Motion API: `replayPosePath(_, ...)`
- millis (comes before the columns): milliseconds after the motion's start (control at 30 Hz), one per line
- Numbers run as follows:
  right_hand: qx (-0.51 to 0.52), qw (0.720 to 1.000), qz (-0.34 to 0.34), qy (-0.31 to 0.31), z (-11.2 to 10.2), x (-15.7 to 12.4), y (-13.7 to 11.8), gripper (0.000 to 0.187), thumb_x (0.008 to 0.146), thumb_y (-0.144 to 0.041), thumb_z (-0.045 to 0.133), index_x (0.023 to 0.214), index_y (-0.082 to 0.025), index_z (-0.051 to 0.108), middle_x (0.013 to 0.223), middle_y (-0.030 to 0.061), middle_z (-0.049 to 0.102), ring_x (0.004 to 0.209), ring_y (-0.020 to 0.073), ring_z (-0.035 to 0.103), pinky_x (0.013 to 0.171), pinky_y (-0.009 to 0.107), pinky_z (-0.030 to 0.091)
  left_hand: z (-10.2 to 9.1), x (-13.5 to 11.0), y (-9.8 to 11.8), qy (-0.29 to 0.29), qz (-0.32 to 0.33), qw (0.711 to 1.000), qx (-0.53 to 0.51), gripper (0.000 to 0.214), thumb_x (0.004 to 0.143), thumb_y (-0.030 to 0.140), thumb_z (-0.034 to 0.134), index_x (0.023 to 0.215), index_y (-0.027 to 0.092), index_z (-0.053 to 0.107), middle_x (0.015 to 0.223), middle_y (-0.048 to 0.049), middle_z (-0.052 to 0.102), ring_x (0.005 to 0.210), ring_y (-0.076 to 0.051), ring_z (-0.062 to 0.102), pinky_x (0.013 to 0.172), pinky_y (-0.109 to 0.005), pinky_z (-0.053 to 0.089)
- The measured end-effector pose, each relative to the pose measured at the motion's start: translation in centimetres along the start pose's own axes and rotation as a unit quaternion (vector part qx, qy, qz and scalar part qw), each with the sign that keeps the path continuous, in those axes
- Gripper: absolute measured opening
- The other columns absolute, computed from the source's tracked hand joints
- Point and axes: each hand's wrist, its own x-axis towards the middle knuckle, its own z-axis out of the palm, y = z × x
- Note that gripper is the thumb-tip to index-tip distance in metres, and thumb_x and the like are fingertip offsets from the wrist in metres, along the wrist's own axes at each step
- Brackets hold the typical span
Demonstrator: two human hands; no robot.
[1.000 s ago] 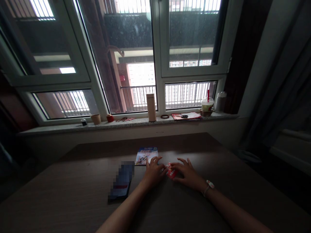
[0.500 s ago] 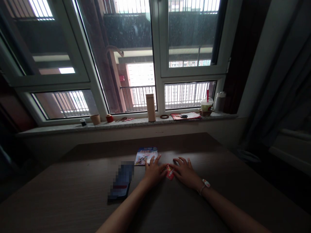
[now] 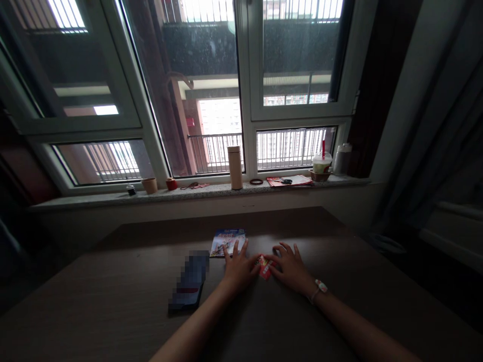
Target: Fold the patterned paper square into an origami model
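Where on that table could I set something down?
Left of the blurred dark object, and between the right hand and the right edge of the table. The middle is crowded: that hand and the left hand touch the red paper, with the booklet close by.

No legible txt. Booklet [image 3: 231, 236], approx 6 o'clock from view ctr: title chars on cover, too small to read. Red paper [image 3: 265, 271], approx 4 o'clock from booklet: pale printed marks, unreadable too.
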Motion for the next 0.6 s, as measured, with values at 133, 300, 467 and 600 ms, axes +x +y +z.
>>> replayPosePath(133,0.009,1.000,0.007,0.022,-0.25,-0.16,-0.16,0.035,0.089,-0.050,0.049,0.120,-0.039,0.062,0.125,0.0049,0.054,0.136,0.0288,0.032,0.114,0.060,0.007,-0.01,-0.14,-0.02,0.012,-0.003,1.000,-0.002,0.035,0.087,0.055,0.054,0.121,0.049,0.061,0.152,-0.0010,0.038,0.140,-0.045,0.022,0.103,-0.077,-0.005)
replayPosePath(300,0.013,0.998,0.006,0.056,-0.48,-0.30,-0.17,0.026,0.087,-0.048,0.054,0.094,-0.030,0.071,0.113,0.0052,0.058,0.131,0.0274,0.038,0.115,0.056,0.011,0.08,-0.33,-0.09,0.023,-0.006,1.000,-0.006,0.035,0.087,0.057,0.053,0.121,0.052,0.060,0.149,0.0008,0.043,0.138,-0.045,0.026,0.103,-0.077,-0.007)
replayPosePath(467,0.013,0.998,-0.010,0.068,-0.86,-0.41,0.15,0.025,0.086,-0.046,0.056,0.081,-0.026,0.069,0.107,0.0037,0.061,0.129,0.0275,0.038,0.114,0.053,0.013,0.30,-0.42,-0.20,0.026,-0.009,1.000,-0.009,0.037,0.087,0.058,0.053,0.123,0.050,0.060,0.147,-0.0008,0.045,0.138,-0.045,0.026,0.103,-0.076,-0.010)
replayPosePath(600,0.011,0.997,-0.016,0.076,-0.70,-0.46,0.36,0.025,0.086,-0.046,0.057,0.079,-0.024,0.067,0.104,0.0034,0.062,0.127,0.0273,0.041,0.114,0.052,0.014,0.49,-0.43,-0.32,0.021,-0.012,1.000,-0.014,0.039,0.087,0.059,0.051,0.124,0.050,0.059,0.147,-0.0022,0.045,0.137,-0.046,0.028,0.102,-0.076,-0.010)
